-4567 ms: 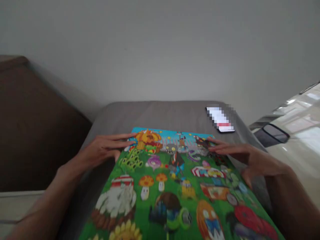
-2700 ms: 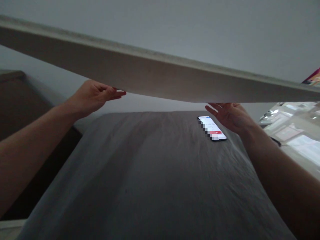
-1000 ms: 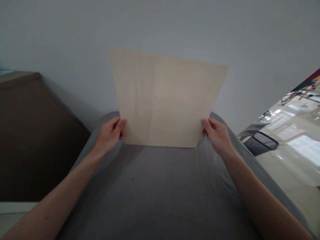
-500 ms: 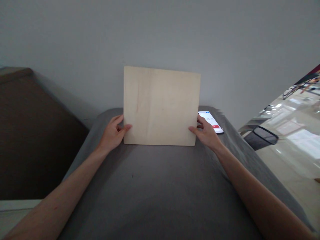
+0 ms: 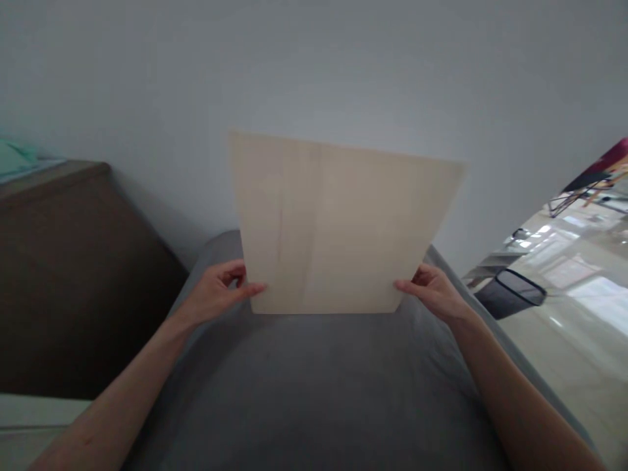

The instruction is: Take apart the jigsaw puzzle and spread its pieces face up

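Note:
Between my hands stands a thin rectangular wooden board (image 5: pixel 338 222), its bare pale plywood face towards me. It is tilted, with the top edge looking wider than the bottom one. My left hand (image 5: pixel 220 289) grips its lower left edge, the thumb lying along the wood. My right hand (image 5: pixel 429 291) holds the lower right edge. The bottom edge is just above or on the grey fabric-covered surface (image 5: pixel 314 386); I cannot tell which. The board's other face is hidden, and so is the phone.
A dark brown upholstered piece (image 5: pixel 63 281) stands at the left, with a pale green item (image 5: pixel 14 157) on top. A white wall (image 5: pixel 314 65) rises behind. At the right lie a glossy tiled floor (image 5: pixel 579 347) and a black mesh bin (image 5: pixel 510 294).
The board, first picture-side up, has been lifted and turned to its bare wooden side. Since the last frame it has tilted further, and it now hides the phone.

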`<state>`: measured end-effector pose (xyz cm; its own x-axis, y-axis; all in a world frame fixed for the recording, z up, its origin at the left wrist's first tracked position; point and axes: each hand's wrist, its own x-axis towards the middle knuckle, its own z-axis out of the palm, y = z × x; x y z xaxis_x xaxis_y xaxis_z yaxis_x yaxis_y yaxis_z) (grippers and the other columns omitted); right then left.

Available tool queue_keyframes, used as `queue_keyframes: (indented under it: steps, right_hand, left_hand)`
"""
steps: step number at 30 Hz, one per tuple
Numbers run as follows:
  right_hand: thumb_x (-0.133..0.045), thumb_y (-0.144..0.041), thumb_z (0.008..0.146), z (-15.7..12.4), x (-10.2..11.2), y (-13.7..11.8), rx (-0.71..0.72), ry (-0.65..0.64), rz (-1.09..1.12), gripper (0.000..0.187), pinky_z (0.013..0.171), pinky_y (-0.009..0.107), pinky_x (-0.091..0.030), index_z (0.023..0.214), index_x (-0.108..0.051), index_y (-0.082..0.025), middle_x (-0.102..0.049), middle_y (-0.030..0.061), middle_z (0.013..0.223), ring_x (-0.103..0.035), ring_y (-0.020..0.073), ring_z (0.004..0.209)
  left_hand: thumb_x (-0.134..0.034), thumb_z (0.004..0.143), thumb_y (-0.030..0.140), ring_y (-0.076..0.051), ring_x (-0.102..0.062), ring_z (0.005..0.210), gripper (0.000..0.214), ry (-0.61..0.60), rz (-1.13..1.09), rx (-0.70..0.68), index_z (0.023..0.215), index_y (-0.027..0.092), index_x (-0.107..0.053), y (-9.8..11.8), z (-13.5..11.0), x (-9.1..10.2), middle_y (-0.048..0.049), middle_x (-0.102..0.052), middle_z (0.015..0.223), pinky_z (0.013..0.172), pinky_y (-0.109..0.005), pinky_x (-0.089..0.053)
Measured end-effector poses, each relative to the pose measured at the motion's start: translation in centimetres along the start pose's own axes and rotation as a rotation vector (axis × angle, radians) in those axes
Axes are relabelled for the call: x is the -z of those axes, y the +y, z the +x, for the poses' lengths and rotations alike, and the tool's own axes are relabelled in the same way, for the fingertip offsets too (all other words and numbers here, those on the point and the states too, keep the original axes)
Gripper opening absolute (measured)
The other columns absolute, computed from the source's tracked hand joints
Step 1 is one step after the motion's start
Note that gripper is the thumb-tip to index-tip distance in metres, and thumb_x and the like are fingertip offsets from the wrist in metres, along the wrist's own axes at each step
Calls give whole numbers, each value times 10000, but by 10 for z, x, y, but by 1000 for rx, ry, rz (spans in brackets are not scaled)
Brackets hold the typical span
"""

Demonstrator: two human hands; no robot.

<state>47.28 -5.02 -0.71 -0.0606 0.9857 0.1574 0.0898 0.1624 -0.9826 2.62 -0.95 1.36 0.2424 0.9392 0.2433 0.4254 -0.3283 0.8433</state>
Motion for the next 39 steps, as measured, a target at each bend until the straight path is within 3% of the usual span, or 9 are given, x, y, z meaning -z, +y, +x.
queue_keyframes:
  steps: [5,9,16,19,22,25,28,33,39]
  right_hand:
    - [-925,-447,689,-11,6,-7,17,-124,-116,214,794,482,-666,825,-832,-310,-819,57,884,-775,288,802]
    - [-849,-399,792,-14,8,-17,131,-440,-174,129,1031,538,-577,904,-843,-334,-814,60,1076,-757,297,1072]
    - [-770,-170,820,-23,15,-31,77,-762,-358,575,1137,522,-486,1347,-701,-388,-732,36,1340,-659,272,1292]
    - [-742,-292,906,-24,19,-27,7,-768,-260,490,1060,475,-559,1391,-671,-318,-759,73,1276,-709,243,1207]
    - [-722,-431,935,-19,9,-12,16,-606,-330,472,1027,454,-581,1379,-669,-277,-749,95,1281,-719,233,1157]
    - [-667,-516,963,-12,-17,12,197,-330,-550,474,1163,537,-465,1378,-660,-288,-663,111,1420,-602,275,1336]
    - [-597,-536,997,-8,-43,34,275,-271,-738,519,1237,599,-348,1445,-613,-275,-584,132,1515,-475,316,1464]
    - [-494,-504,1051,-9,-55,47,216,-380,-940,522,1255,604,-295,1473,-594,-214,-487,149,1606,-375,333,1532]
    - [-558,-484,1023,8,-54,45,210,-281,-1002,520,1225,579,-333,1475,-586,-229,-499,161,1586,-418,328,1496]
  left_hand:
    - [-822,763,473,-297,-763,899,203,-254,-72,-59,784,272,-797,2,-12,16,-64,-815,879,843,-441,-621]
    - [-814,789,396,-279,-769,1000,131,-545,-79,-188,839,275,-814,10,-16,23,-71,-817,1051,939,-443,-604]
    - [-719,891,334,-266,-662,1281,360,-817,163,-146,1248,360,-751,30,-22,22,-7,-720,1364,1138,-440,-492]
    - [-587,1007,491,-268,-541,1426,382,-708,251,-137,1345,347,-690,30,-22,6,-22,-619,1504,1219,-464,-396]
    - [-505,1021,632,-302,-283,1581,594,-704,372,-196,1540,344,-502,27,-26,-25,-43,-331,1704,1283,-504,-269]
    - [-447,1003,713,-351,-130,1611,736,-828,520,-258,1636,359,-322,22,-34,-59,-64,-151,1743,1298,-578,-161]
    - [-396,1001,741,-377,-125,1607,742,-876,638,-253,1645,392,-277,18,-40,-78,-68,-125,1741,1289,-622,-101]
    - [-382,995,757,-372,-167,1604,737,-850,677,-276,1639,418,-274,13,-42,-81,-59,-146,1742,1284,-604,-125]
    - [-321,1046,690,-336,-186,1607,644,-663,656,-328,1590,361,-430,6,-12,-73,-54,-215,1743,1287,-549,-179]
